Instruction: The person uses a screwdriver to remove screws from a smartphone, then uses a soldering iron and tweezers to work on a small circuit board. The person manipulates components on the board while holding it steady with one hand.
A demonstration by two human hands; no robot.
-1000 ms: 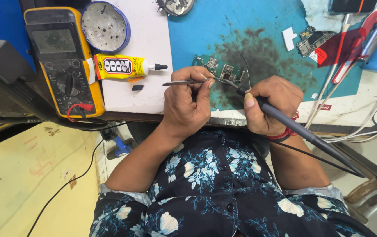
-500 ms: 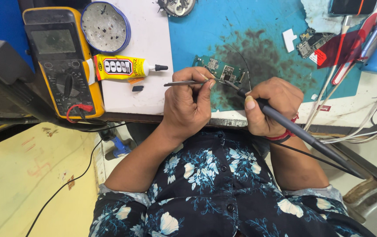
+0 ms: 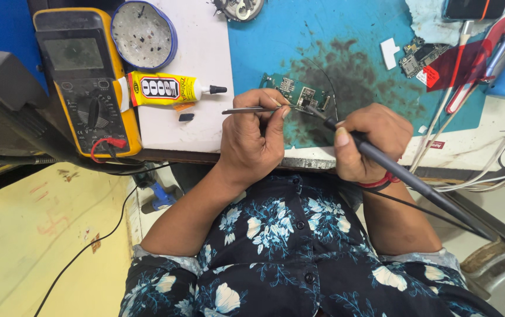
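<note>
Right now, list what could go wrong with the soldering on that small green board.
1. The left hand pins the green circuit board only with tweezers; a slip could shift it under the soldering iron.
2. The iron's tip works close to the left fingertips, so a burn seems possible.
3. The iron's cable trails over the desk edge by the right hand; a snag might jerk the tip.

Tweezers (image 3: 249, 110), soldering iron (image 3: 381, 161) — circuit board (image 3: 296, 94)
</note>
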